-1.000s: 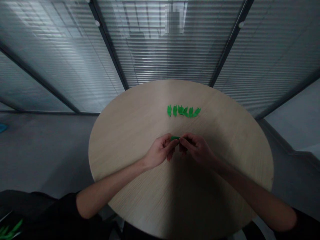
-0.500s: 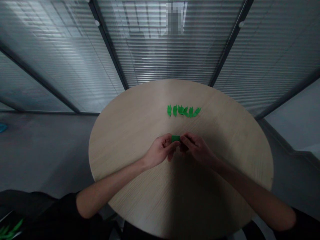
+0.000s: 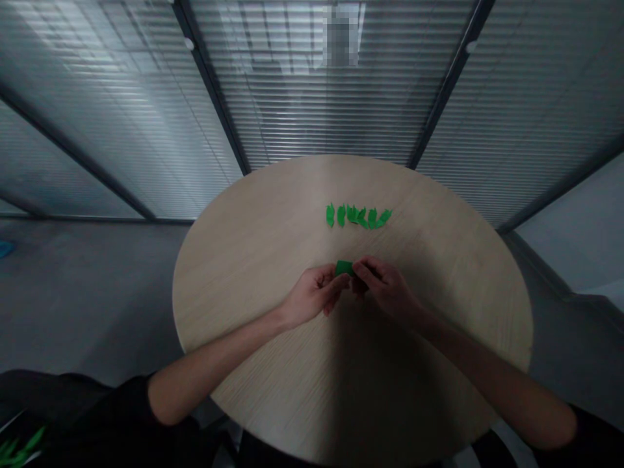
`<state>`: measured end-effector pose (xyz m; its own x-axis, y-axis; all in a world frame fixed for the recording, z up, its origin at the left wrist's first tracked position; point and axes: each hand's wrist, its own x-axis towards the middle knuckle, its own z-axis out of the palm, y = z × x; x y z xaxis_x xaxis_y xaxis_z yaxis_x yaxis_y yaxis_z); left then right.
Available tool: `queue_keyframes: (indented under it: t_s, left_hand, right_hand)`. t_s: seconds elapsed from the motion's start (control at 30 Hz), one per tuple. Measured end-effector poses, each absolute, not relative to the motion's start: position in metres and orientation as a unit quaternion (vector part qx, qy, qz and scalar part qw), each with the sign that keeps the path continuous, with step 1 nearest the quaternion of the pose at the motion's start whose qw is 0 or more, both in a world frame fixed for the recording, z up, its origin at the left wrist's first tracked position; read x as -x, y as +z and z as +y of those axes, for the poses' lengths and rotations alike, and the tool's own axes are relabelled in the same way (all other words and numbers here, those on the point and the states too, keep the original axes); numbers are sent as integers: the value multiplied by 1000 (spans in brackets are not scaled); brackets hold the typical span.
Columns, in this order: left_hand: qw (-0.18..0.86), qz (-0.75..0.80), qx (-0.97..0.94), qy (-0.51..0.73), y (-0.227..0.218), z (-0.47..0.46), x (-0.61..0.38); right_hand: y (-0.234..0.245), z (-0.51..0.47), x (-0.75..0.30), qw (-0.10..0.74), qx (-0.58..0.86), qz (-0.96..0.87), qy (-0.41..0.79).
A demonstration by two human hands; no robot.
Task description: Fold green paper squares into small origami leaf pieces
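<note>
A small green paper piece (image 3: 344, 267) is pinched between both my hands just above the round wooden table (image 3: 273, 234). My left hand (image 3: 312, 296) grips its left side with thumb and fingers curled. My right hand (image 3: 385, 289) grips its right side, fingers closed over it. Beyond my hands, a row of several folded green paper shapes (image 3: 357, 216) lies on the table.
Frosted glass walls with dark frames (image 3: 214, 91) stand right behind the table's far edge. More green paper bits (image 3: 17, 447) show at the bottom left, off the table, beside my dark sleeve.
The green piece between my fingers now shows more of its flat face and sits slightly higher; my hands have shifted a little away from me. The row of shapes has not moved.
</note>
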<state>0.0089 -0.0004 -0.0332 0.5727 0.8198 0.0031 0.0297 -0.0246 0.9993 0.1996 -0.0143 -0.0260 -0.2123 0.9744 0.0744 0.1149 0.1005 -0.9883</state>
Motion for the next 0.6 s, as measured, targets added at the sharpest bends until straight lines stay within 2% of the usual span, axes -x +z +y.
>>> queue_keyframes:
  t_s: [0.6]
  left_hand:
    - [539,378,-671,340,-30,-1,-8]
  right_hand:
    - [-26,-19,-198,407,441,-623,501]
